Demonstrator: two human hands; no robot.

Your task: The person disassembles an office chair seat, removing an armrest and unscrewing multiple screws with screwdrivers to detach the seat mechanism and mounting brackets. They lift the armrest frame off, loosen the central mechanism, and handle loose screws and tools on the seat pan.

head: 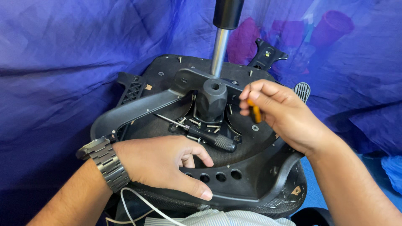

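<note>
An upturned black office-chair seat (251, 175) lies in front of me, its black mechanism (211, 98) and silver gas cylinder (219, 52) pointing up. My left hand (167, 163), with a metal watch on the wrist, grips the near black frame bar with round holes. My right hand (278, 113) is closed around a small orange-and-black tool (254, 113) over the right side of the mechanism plate. A black-handled screwdriver (209, 137) lies loose on the plate between my hands, among several screws (197, 122).
Wrinkled blue cloth (63, 62) covers the surroundings. A black armrest bracket (268, 54) sits behind the seat, another black bracket (132, 90) at the left. A white cable (142, 201) runs near my left wrist. Purple cups (331, 27) show through the cloth.
</note>
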